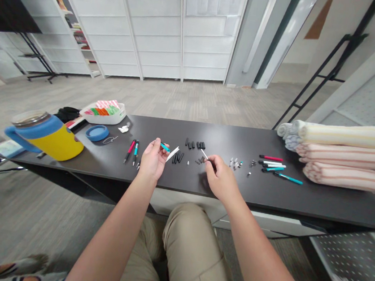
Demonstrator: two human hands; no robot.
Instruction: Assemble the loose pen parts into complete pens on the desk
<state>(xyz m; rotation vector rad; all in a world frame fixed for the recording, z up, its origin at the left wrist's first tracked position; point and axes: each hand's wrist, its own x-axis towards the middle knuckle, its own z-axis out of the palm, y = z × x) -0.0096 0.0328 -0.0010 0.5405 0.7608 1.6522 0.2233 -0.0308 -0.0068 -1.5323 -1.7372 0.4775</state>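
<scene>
My left hand point(153, 159) pinches a short teal pen barrel point(165, 147) between thumb and fingers. My right hand point(221, 177) holds a thin white pen refill point(204, 154) by its end. Between my hands lie several black pen parts point(194, 144) and several white refills point(173, 153). Left of my left hand, two assembled pens point(132, 151) lie on the dark tabletop point(235, 192). Right of my right hand sit several small metal pen parts point(235, 164), then a group of red, white and teal pens point(271, 164).
Folded striped towels point(345, 154) are stacked at the table's right end. At the left stand a yellow and blue insulated mug point(52, 136), a blue round lid point(96, 133) and a white basket point(104, 115) of colourful items. My knees are below the table's front edge.
</scene>
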